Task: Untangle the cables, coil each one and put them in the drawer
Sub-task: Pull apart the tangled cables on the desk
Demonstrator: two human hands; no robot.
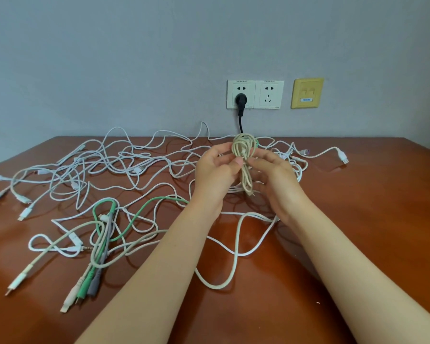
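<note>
A beige cable (pixel 243 150) is wound into a narrow coil and held upright above the table. My left hand (pixel 216 170) pinches the coil's middle from the left. My right hand (pixel 271 172) grips it from the right, fingers curled around the strands. Several white cables (pixel 104 165) lie tangled across the left and middle of the brown table (pixel 358 219). A green cable (pixel 134 217) and a grey one (pixel 104 242) loop together at the front left. A white cable (pixel 236 244) runs in a big loop under my forearms. No drawer is in view.
White cable ends with plugs (pixel 340 155) lie at the back right. A black plug (pixel 240 100) sits in the left wall socket (pixel 241 94), its cord dropping behind the table. A yellow data outlet (pixel 307 93) is on the wall.
</note>
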